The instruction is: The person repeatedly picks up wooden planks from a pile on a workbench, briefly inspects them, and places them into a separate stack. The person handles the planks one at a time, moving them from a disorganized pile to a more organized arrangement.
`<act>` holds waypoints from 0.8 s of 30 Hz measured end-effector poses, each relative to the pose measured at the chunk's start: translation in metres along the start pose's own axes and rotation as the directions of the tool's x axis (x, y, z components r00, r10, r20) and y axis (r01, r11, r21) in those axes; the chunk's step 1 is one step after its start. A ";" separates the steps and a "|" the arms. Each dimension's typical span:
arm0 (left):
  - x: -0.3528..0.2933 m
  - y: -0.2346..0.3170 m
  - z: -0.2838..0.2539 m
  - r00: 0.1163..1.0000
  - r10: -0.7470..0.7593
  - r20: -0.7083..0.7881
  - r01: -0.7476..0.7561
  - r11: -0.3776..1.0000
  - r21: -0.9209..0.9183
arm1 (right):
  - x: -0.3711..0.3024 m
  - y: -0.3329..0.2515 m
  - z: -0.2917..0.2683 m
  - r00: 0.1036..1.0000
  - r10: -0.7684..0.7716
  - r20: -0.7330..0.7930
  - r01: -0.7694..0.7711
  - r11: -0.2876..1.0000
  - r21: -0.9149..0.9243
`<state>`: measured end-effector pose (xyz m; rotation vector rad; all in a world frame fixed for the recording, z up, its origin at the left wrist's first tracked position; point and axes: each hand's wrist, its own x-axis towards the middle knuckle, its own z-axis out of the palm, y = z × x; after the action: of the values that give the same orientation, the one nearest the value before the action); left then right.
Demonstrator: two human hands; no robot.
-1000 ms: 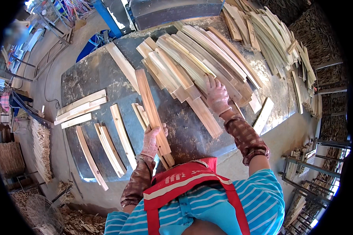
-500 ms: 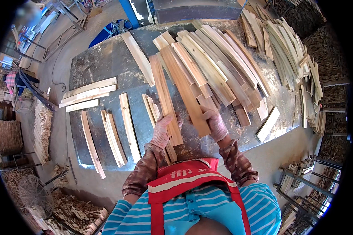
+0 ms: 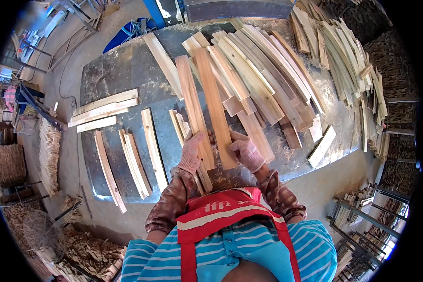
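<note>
Two long reddish-brown wooden boards point away from me side by side, with a narrow gap between them. My left hand, in a pale knit glove, is closed around the near part of the left board. In the same kind of glove, my right hand grips the right board by its outer edge near the close end. Fingers under both boards are mostly hidden. Just right of that hand lies a lighter plank. Short narrow strips lie beside and partly beneath my left hand.
A dark worktable dusted with wood bits carries a fanned pile of planks at right. Several separate strips and a small stack lie at left. One plank lies by the right edge. A person is far left.
The right board has swung and shifted left, closer to the left board, with my right hand following. The left board has moved slightly left. A lighter plank beside my right hand is now more exposed.
</note>
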<state>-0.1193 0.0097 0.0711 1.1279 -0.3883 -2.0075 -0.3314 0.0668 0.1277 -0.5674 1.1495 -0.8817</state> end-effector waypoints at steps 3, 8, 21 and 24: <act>0.006 0.003 -0.006 0.999 0.043 -0.007 -0.043 0.999 0.016 | 0.008 0.015 0.009 0.997 -0.046 -0.057 0.055 0.983 0.177; -0.007 0.019 0.003 0.989 0.137 0.052 -0.138 0.990 0.012 | 0.002 0.004 0.023 0.992 -0.122 -0.015 0.123 0.981 0.149; -0.045 0.035 0.017 0.930 0.346 0.128 -0.355 0.933 0.060 | -0.027 -0.013 0.053 0.978 -0.183 0.097 0.175 0.981 0.089; -0.049 0.029 0.025 0.916 0.386 0.108 -0.394 0.916 0.077 | -0.032 -0.011 0.049 0.981 -0.153 0.119 0.149 0.988 0.046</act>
<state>-0.1107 0.0255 0.1306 0.9310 -0.7085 -1.7017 -0.2937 0.0846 0.1697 -0.6758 0.9869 -0.9824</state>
